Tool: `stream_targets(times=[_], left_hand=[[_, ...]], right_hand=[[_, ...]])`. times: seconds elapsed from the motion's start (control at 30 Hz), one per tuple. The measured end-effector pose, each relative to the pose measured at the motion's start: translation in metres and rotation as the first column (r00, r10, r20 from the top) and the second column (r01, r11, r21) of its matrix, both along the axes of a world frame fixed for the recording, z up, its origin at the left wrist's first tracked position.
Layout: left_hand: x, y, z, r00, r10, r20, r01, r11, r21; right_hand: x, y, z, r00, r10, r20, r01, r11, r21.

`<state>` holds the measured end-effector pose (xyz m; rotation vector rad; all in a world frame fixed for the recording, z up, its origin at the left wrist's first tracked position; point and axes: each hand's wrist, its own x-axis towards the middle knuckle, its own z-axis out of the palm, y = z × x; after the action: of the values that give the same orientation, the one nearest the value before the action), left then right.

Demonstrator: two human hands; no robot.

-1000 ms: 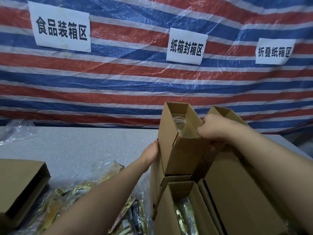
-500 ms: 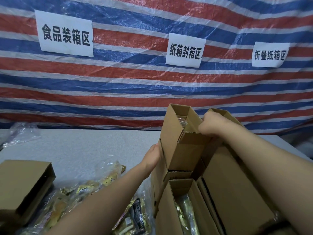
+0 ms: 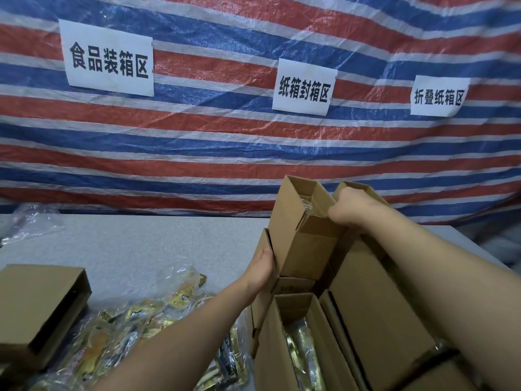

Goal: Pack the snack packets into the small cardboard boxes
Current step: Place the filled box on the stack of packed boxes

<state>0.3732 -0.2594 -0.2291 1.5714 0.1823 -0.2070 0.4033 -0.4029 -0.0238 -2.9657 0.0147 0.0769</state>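
Head: both hands (arms outstretched) on box [image 3: 303,238]

— What are the boxes [image 3: 304,244] made of?
— Matt brown corrugated cardboard. The snack packets [image 3: 146,334] at seven o'clock are glossy, crinkled foil and clear plastic.
— And behind?
— A shiny woven plastic tarp [image 3: 225,142] with matt paper signs [image 3: 108,57]; the table [image 3: 141,249] looks finely speckled.

Colours and patterns on record

Backdrop tarpaulin [image 3: 197,142]: red, blue and white horizontal stripes. Signs [image 3: 108,56]: white, black characters. Cardboard boxes [image 3: 304,235]: plain brown. Snack packets [image 3: 135,331]: gold and black under clear film. Counter [image 3: 135,244]: speckled grey.
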Motion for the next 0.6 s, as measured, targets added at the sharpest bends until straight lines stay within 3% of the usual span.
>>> stream_targets(times=[0.23, 0.47, 0.6], left_hand=[[-0.007, -0.004, -0.011, 0.998, 0.029, -0.062, -0.021, 0.993, 0.119], [-0.01, -0.014, -0.022, 0.988, 0.006, -0.157, 0.012, 0.994, 0.113], [-0.006, -0.011, -0.015, 0.988, 0.028, -0.15, -0.023, 0.999, 0.029]], right_hand=[[-0.001, -0.001, -0.009, 0.998, -0.042, 0.043, 0.041, 0.999, 0.02], [0.0, -0.004, -0.013, 0.99, -0.105, 0.094, 0.1, 0.994, 0.051], [0.001, -0.006, -0.003, 0.99, -0.104, 0.099, 0.098, 0.993, 0.068]])
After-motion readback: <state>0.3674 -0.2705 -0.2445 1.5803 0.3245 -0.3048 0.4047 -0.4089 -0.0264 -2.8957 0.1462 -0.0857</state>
